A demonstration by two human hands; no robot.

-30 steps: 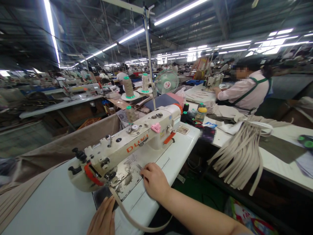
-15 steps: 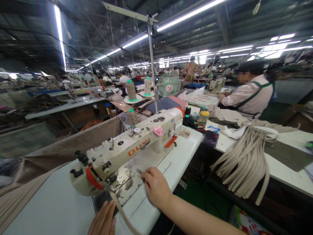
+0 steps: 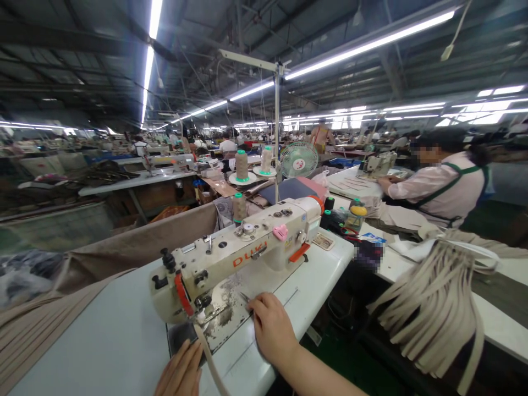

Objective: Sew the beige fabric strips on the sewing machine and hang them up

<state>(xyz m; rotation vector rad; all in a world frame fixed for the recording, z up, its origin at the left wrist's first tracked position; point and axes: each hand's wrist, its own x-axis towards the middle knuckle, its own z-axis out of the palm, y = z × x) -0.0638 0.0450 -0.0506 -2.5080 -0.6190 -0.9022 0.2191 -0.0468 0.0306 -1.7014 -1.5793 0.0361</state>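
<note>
A sewing machine (image 3: pixel 243 258) stands on the white table, its head at the left end. From under its presser foot a narrow beige strap (image 3: pixel 211 357) runs down toward me. My left hand (image 3: pixel 181 371) lies flat to the left of the strap, fingers stretched out together near the dark plate; its lower part is cut off by the frame. On the machine bed's front edge rests my right hand (image 3: pixel 270 324), closed around a thin pointed metal tool (image 3: pixel 245 297). Only the tool's tip shows, so I cannot tell tweezers from snips.
Long beige strips (image 3: pixel 41 324) lie at the left. On the right-hand table (image 3: pixel 505 327) hangs a bundle of beige straps (image 3: pixel 433 308). Thread cones (image 3: pixel 241 166) and a green fan (image 3: pixel 299 160) stand behind the machine. A co-worker (image 3: pixel 445 181) sits at another machine.
The whole view has shifted, so the machine and tables appear farther right and lower. Both hands keep nearly the same place at the machine, and the strap stays under the foot.
</note>
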